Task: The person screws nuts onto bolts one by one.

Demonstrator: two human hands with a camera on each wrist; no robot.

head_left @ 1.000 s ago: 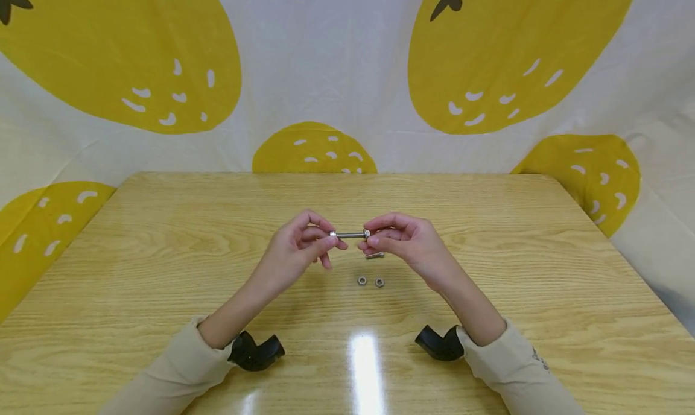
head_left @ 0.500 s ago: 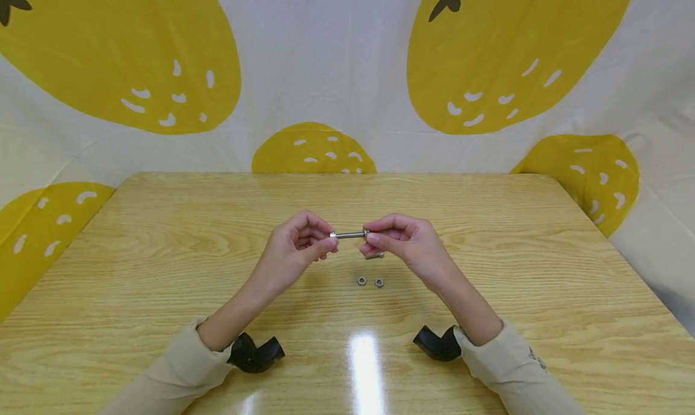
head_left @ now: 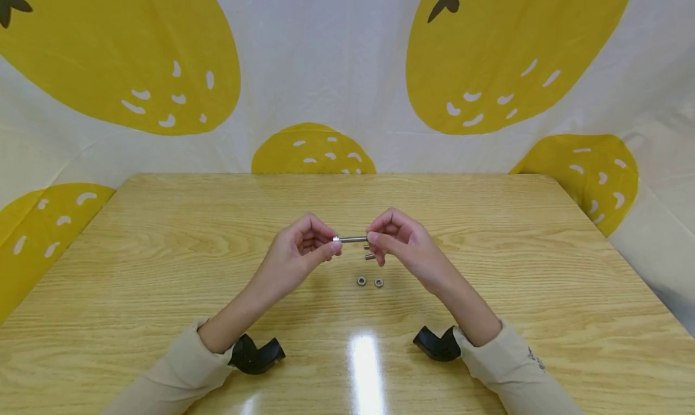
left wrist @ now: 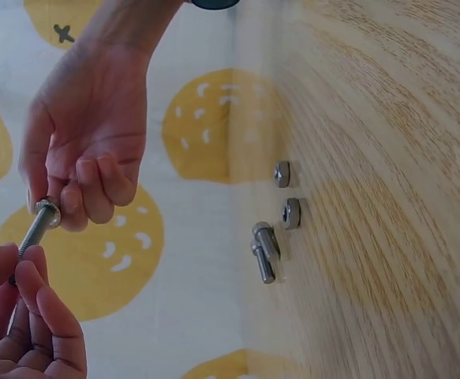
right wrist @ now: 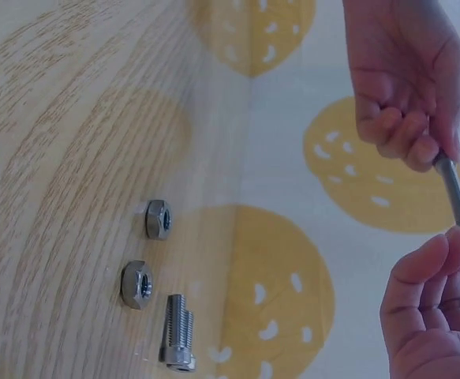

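Note:
A silvery bolt (head_left: 353,239) is held level above the table between the two hands. My left hand (head_left: 295,249) pinches its head end between thumb and index finger, the other fingers curled in. At the bolt's other end my right hand (head_left: 399,246) pinches a hex nut (left wrist: 48,209) with thumb and fingertips; in the head view the fingers mostly hide this nut. In the left wrist view the nut sits around the bolt's threaded end, and bare shank shows between the hands.
On the wooden table (head_left: 217,198), below the right hand, lie two loose nuts (head_left: 361,281) and two more bolts (right wrist: 178,335) side by side. Black curved wrist mounts (head_left: 256,354) stick out at both sleeves. A patterned cloth (head_left: 326,71) hangs behind the table's far edge.
The right fingers have shifted on the nut, lifting slightly and covering it more. The bolt has moved slightly lower and right. The left hand's spread fingers have curled in.

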